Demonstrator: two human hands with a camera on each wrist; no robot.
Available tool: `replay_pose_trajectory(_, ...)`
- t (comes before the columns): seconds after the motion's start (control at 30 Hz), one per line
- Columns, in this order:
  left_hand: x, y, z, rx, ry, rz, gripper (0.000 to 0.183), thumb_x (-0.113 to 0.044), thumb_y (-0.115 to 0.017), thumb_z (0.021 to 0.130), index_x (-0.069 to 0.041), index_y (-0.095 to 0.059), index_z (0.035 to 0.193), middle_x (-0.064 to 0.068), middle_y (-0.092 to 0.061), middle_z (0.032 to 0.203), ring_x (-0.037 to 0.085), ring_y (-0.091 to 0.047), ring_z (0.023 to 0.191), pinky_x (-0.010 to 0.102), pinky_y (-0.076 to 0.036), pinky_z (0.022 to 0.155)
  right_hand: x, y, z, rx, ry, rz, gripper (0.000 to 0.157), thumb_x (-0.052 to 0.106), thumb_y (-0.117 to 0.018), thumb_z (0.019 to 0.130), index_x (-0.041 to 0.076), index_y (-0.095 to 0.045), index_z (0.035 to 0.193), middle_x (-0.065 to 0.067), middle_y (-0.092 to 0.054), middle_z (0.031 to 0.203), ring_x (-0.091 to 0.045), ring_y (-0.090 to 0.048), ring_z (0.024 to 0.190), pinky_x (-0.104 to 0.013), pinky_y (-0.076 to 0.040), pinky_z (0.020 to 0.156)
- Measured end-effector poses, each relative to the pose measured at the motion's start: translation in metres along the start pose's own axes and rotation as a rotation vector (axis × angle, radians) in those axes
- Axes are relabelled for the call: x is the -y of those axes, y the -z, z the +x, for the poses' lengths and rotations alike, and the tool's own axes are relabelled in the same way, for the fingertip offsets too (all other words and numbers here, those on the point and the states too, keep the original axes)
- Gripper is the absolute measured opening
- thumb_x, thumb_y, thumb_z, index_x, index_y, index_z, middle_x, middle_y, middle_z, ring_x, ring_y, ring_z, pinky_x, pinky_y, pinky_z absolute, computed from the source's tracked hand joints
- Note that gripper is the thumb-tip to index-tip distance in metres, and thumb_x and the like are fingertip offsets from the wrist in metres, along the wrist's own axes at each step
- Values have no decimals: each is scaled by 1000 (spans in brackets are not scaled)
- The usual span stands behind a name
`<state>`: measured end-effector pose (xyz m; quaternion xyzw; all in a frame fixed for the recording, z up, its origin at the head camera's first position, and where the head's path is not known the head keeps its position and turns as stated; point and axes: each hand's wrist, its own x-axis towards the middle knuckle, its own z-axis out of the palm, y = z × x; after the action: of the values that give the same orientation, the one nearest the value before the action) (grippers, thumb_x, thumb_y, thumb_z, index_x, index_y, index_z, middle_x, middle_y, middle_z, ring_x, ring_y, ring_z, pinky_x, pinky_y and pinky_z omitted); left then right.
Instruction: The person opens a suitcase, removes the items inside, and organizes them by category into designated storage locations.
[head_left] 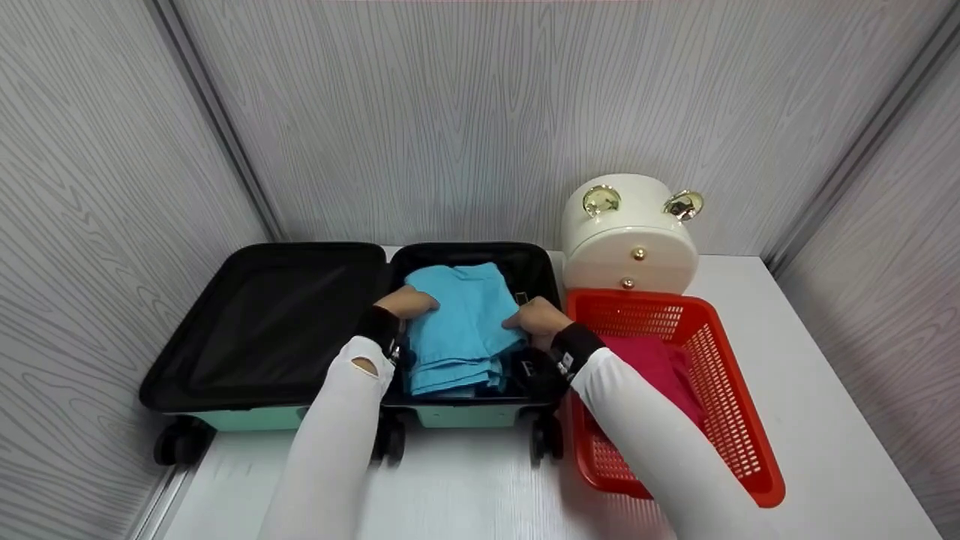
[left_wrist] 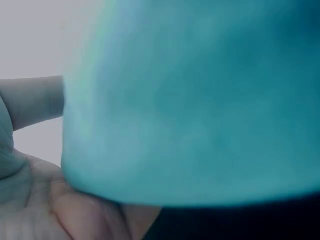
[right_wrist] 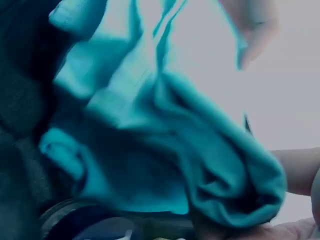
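Folded light-blue cloth [head_left: 466, 319], in several layers, lies over the right half of an open suitcase [head_left: 466, 416]. My left hand [head_left: 409, 302] grips its left edge, thumb on top. In the left wrist view the cloth [left_wrist: 190, 120] fills most of the picture, with the thumb above and the fingers partly hidden beneath it. On the opposite side my right hand [head_left: 540, 316] holds the right edge. The right wrist view shows the cloth's folded edge [right_wrist: 235, 185] between thumb and fingers, its layers hanging loosely. Dark items [head_left: 534, 369] show inside the suitcase beside the cloth.
At left lies the suitcase's other half [head_left: 285, 322], black-lined. A red plastic basket [head_left: 739, 405] holding dark-red cloth [head_left: 660, 371] stands at right, under my right forearm. Behind it sits a cream round box [head_left: 630, 247] with gold ears and knobs. Walls close in the white table [head_left: 832, 397].
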<state>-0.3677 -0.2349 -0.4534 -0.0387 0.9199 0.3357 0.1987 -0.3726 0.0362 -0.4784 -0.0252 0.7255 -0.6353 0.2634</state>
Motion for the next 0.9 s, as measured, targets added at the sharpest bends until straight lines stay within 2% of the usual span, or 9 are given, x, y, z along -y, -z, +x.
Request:
replay_pose_trajectory(0.07, 1, -1, 1, 1, 13, -5, 84, -36, -50, 106, 19, -21, 163, 38, -32, 168, 52, -71, 112, 48, -64, 90, 5, 5, -2, 21, 22, 61, 27, -6, -63, 102, 7, -58, 78, -1, -58, 77, -13, -62, 72, -25, -54, 68)
replay_pose_trajectory(0.13, 1, -2, 4, 19, 38, -30, 84, -39, -48, 108, 16, -18, 165, 35, -29, 171, 52, -66, 124, 50, -62, 98, 10, 8, -6, 38, 35, 97, 16, -6, -63, 102, 2, -64, 88, 0, -62, 78, -12, -65, 71, -24, -56, 68)
replay_pose_trajectory(0.2, -1, -2, 6, 31, 52, -61, 85, -41, -46, 109, 14, -16, 167, 34, -28, 172, 53, -62, 130, 53, -60, 103, 15, 10, -8, 64, 41, 144, 7, -7, -61, 103, -2, -65, 106, -2, -66, 84, -12, -67, 76, -25, -59, 73)
replay_pose_trajectory(0.33, -7, -2, 7, 36, 54, -157, 85, -44, -44, 111, 11, -16, 168, 33, -27, 172, 56, -55, 139, 57, -53, 113, 24, 15, -14, 69, 67, 190, 18, -8, -59, 103, -5, -62, 121, -5, -69, 91, -15, -71, 80, -27, -61, 76)
replay_pose_trajectory(0.47, -16, -7, 6, 57, 53, -408, 81, -42, -45, 113, 7, -14, 170, 26, -18, 178, 45, -27, 163, 55, -29, 132, 35, 18, -21, 49, 130, 299, 18, -9, -57, 102, 0, -60, 117, -7, -68, 96, -17, -71, 82, -29, -61, 75)
replay_pose_trajectory(0.57, -22, -13, 7, 89, 46, -635, 80, -40, -46, 114, 3, -12, 172, 20, -12, 182, 36, -12, 169, 52, -16, 137, 44, 19, -29, 52, 203, 383, 18, -10, -55, 101, 4, -57, 112, -7, -66, 96, -17, -70, 83, -29, -60, 76)
replay_pose_trajectory(0.73, -33, -20, 9, 218, -2, -956, 82, -41, -44, 116, -6, 1, 174, 13, 0, 184, 30, -5, 170, 50, -13, 137, 53, 22, -46, 55, 310, 455, 20, -11, -54, 99, 7, -56, 107, -6, -65, 94, -17, -68, 82, -28, -58, 75)
replay_pose_trajectory(0.83, -42, -23, 7, 277, -49, -1040, 82, -42, -43, 116, -10, 5, 174, 10, 1, 184, 27, -8, 169, 45, -15, 137, 56, 27, -57, 51, 346, 473, 21, -10, -54, 99, 8, -55, 108, -6, -65, 99, -17, -69, 86, -29, -59, 77)
replay_pose_trajectory(0.9, -48, -27, 5, 308, -81, -1073, 80, -44, -42, 116, -11, 3, 175, 11, -6, 183, 27, -16, 167, 44, -21, 136, 57, 31, -64, 62, 367, 487, 22, -10, -53, 100, 9, -55, 109, -6, -65, 101, -17, -69, 88, -30, -59, 79)
